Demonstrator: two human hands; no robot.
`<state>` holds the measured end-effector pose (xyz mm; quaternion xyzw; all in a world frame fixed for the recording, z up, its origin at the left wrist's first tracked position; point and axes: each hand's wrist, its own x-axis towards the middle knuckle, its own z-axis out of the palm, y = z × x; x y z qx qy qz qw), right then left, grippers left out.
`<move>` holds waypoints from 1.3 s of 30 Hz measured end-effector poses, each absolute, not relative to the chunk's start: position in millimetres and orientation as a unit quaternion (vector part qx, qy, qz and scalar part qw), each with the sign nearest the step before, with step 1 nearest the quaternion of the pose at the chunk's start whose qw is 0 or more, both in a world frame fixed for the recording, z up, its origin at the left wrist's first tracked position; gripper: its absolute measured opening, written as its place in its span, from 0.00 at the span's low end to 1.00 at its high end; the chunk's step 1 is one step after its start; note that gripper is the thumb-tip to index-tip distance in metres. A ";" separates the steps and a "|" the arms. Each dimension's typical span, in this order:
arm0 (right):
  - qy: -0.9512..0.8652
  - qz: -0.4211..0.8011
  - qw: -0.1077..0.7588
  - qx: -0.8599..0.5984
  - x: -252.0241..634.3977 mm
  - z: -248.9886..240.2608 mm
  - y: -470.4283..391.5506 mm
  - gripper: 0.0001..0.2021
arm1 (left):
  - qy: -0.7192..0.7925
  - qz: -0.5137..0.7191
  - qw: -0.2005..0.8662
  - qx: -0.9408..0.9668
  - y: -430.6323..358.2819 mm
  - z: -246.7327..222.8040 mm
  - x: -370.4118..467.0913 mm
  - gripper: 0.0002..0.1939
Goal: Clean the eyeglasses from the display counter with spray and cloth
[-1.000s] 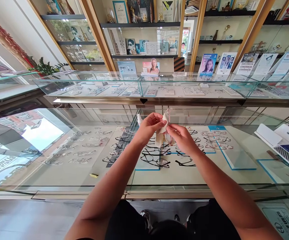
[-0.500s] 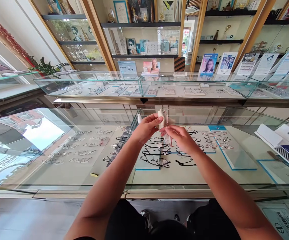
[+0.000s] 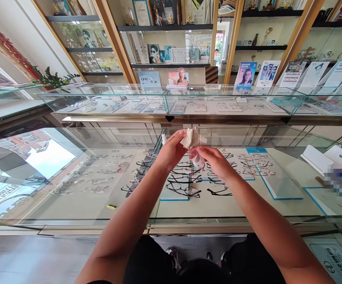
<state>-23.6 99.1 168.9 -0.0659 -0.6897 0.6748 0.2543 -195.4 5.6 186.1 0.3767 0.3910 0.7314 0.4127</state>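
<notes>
Near glass counter [image 3: 188, 228]: spanned the scene from left to right, directly in front of the person. Wooden wall shelving [image 3: 113, 37]: stood at the far side, bearing framed pictures and small ornaments. Far display case [image 3: 114, 118]: ran between the two, with more spectacles inside. Through the near glass, a blue-edged white tray [image 3: 285, 187] was seen on the right, and rows of spectacles [image 3: 220, 193] lay near the middle, below and around the hands. White box [image 3: 339, 154]: far right on the counter, its near part blurred. Potted plant [image 3: 52, 80]: far left. Blue poster [image 3: 246, 77]: upright at the far side, right of middle.

Left hand [image 3: 171, 150]: pinched a pale cloth [image 3: 188, 138] between thumb and fingers, at the farther lens; could not tell whether these fingertips also touched the frame. Right hand [image 3: 214, 157]: grasped the thin pinkish glasses [image 3: 199, 161] with thumb and fingers, near the middle of the front. Glasses were held above the counter between both hands, one lens farther, the other nearer. White bottle [image 3: 164, 138]: just left of the left hand, only its upper part visible. Small yellow piece [image 3: 111, 207]: near left, well apart from both hands.
</notes>
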 end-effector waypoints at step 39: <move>-0.694 0.689 0.206 -0.019 -25.5 163.5 104.0 0.23 | 0.359 0.660 0.480 0.453 -2.9 189.9 -187.8 0.21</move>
